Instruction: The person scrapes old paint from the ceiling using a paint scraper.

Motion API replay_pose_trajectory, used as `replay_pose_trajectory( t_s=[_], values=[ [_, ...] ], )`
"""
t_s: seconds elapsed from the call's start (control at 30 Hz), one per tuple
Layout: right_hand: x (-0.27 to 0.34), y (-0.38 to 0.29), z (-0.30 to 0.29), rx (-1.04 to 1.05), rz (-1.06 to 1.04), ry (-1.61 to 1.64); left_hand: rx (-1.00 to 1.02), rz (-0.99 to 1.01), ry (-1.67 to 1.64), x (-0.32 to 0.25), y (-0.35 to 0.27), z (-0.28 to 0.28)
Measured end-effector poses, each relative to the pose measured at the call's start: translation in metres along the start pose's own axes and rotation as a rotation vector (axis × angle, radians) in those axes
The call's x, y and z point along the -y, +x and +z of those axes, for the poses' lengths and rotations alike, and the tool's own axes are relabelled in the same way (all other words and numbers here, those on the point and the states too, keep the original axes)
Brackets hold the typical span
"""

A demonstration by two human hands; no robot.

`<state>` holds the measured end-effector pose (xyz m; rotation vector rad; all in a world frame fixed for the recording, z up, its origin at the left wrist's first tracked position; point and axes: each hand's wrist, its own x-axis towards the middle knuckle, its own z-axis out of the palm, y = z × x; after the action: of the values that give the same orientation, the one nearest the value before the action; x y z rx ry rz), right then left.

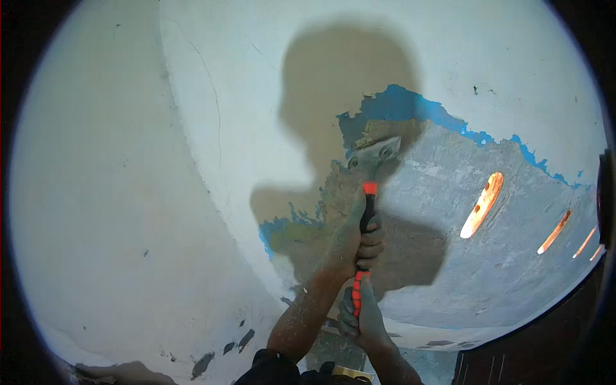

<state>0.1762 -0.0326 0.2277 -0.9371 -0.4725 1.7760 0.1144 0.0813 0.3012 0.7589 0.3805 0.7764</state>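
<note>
A long-handled wall scraper point(369, 199) with a red and black grip points up the wall. My left hand point(371, 245) is wrapped around the black upper part of its handle. Below it, my right hand point(363, 308) grips the red lower part. The scraper's grey metal head point(376, 153), with two bolts or knobs, lies at the wall just under a ragged strip of blue paint point(399, 103). Grey bare plaster point(433, 183) spreads to the right of the head. White paint point(226, 120) covers the wall above and to the left. Pale flecks dot my left forearm.
An adjoining white wall point(106, 183) meets this one at a corner on the left. Bright slanting light patches point(482, 206) fall on the plaster at right. Dark chipped spots point(203, 365) mark the lower left wall. A dark brown surface point(519, 351) is at lower right.
</note>
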Motion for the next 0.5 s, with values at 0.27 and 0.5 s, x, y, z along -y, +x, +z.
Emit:
replay_pose_trajectory(
  t_s=[0.27, 0.5],
  values=[
    [0.012, 0.012, -0.004, 0.061, -0.118, -0.057, -0.031, 0.138, 0.121, -0.016, 0.004, 0.024],
    [0.001, 0.007, -0.003, -0.003, -0.008, -0.015, -0.009, 0.000, 0.057, -0.003, -0.001, 0.008]
  ],
)
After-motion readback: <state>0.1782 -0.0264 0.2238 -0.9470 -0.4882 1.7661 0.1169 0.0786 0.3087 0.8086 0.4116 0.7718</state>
